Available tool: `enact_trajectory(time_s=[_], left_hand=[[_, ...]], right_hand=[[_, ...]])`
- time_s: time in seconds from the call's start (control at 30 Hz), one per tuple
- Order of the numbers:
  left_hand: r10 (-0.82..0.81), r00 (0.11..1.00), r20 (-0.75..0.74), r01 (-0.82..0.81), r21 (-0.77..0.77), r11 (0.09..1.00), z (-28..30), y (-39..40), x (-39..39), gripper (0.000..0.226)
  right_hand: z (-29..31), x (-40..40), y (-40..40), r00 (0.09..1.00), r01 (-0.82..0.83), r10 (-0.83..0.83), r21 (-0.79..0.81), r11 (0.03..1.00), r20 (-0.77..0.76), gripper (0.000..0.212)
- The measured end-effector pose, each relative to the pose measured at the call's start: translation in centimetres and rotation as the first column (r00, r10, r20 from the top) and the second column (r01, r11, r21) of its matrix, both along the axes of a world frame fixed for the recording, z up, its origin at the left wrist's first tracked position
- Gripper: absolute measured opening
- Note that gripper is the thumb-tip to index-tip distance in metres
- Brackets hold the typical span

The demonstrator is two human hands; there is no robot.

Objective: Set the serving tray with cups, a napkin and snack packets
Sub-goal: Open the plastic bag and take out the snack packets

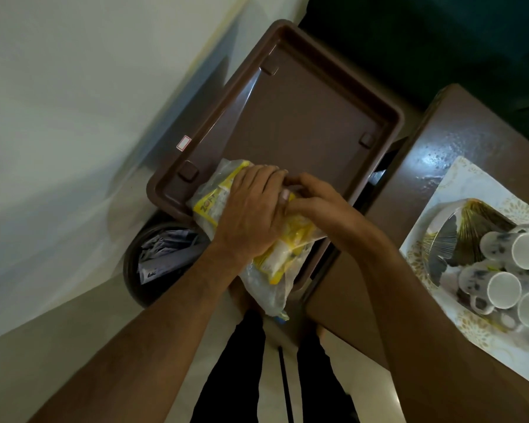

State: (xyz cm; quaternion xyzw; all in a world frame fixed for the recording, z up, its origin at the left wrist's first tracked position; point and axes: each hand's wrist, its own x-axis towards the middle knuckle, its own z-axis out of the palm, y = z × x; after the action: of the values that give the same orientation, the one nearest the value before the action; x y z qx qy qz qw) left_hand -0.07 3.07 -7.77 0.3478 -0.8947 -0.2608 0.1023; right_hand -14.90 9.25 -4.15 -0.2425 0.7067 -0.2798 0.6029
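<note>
Gripping the clear bag of yellow snack packets (pixel 275 254) over the bare brown tray (pixel 303 123), left hand (pixel 251 215) and right hand (pixel 315 199) pinch its top, while white cups (pixel 501 288) wait untouched at three o'clock; setting seems barely begun, no napkin identifiable.

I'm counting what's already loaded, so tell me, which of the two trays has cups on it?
The white patterned tray at the right edge, holding the white cups. The brown tray in the middle has none; both hands work a clear packet bag over it.
</note>
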Motion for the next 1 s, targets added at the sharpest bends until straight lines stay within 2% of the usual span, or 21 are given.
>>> enact_trajectory(time_s=[0.07, 0.17, 0.3, 0.37, 0.47, 0.53, 0.6, 0.7, 0.77, 0.83, 0.9, 0.93, 1.0], left_hand=[[-0.026, 0.999, -0.043, 0.026, 0.002, 1.000, 0.0, -0.2, -0.2, 0.046], [-0.050, 0.991, -0.122, 0.054, 0.032, 0.998, 0.1, -0.8, -0.6, 0.042], [-0.048, 0.988, -0.144, 0.047, -0.009, 0.999, 1.3, -1.4, -1.6, 0.041], [-0.006, 0.986, -0.168, 0.006, -0.003, 1.000, 2.2, -1.7, -2.3, 0.038], [0.113, 0.961, -0.252, -0.109, 0.030, 0.994, 3.6, -2.0, -3.5, 0.038], [0.204, 0.930, -0.306, -0.199, 0.049, 0.979, 4.6, -2.2, -4.2, 0.040], [0.280, 0.894, -0.351, -0.259, 0.106, 0.960, 5.7, -2.3, -4.8, 0.041], [0.423, 0.813, -0.400, -0.320, 0.299, 0.899, 7.8, -2.0, -6.0, 0.036], [0.540, 0.737, -0.406, -0.307, 0.512, 0.803, 9.6, -1.8, -6.9, 0.034], [0.634, 0.681, -0.367, -0.209, 0.732, 0.648, 11.3, -2.1, -7.9, 0.042], [0.669, 0.690, -0.278, -0.162, 0.841, 0.516, 12.2, -2.8, -8.5, 0.052], [0.664, 0.712, -0.231, -0.196, 0.842, 0.503, 12.4, -3.1, -8.8, 0.054], [0.653, 0.740, -0.160, -0.333, 0.756, 0.564, 12.4, -3.4, -9.0, 0.053]], right_hand=[[0.1, -0.4, 0.3, 0.999, -0.034, 0.034, -0.002, 0.999, 0.023, 0.072], [-0.2, -0.7, 0.4, 0.999, -0.034, 0.034, -0.009, 0.999, -0.006, 0.073], [0.1, -0.6, 0.2, 0.961, 0.270, -0.272, 0.042, 0.962, 0.056, 0.056], [0.8, -1.0, 0.1, 0.942, 0.334, -0.333, -0.008, 0.943, 0.044, 0.056], [2.8, -1.7, -0.4, 0.913, 0.380, -0.396, -0.150, 0.913, -0.095, 0.058], [4.2, -1.9, -0.9, 0.858, 0.388, -0.456, -0.285, 0.876, -0.234, 0.057], [5.7, -2.1, -1.4, 0.772, 0.337, -0.501, -0.416, 0.845, -0.392, 0.059], [7.3, -2.2, -1.9, 0.636, 0.210, -0.522, -0.524, 0.826, -0.568, 0.063], [7.9, -1.7, -1.9, 0.531, 0.116, -0.505, -0.532, 0.839, -0.680, 0.064], [7.8, -0.6, -1.6, 0.475, 0.031, -0.469, -0.519, 0.854, -0.745, 0.063], [7.5, 0.9, -1.1, 0.501, -0.036, -0.413, -0.495, 0.868, -0.761, 0.066], [7.2, 1.5, -0.7, 0.538, -0.067, -0.386, -0.494, 0.867, -0.750, 0.068], [6.7, 2.2, 0.1, 0.633, -0.126, -0.355, -0.545, 0.829, -0.688, 0.071]])
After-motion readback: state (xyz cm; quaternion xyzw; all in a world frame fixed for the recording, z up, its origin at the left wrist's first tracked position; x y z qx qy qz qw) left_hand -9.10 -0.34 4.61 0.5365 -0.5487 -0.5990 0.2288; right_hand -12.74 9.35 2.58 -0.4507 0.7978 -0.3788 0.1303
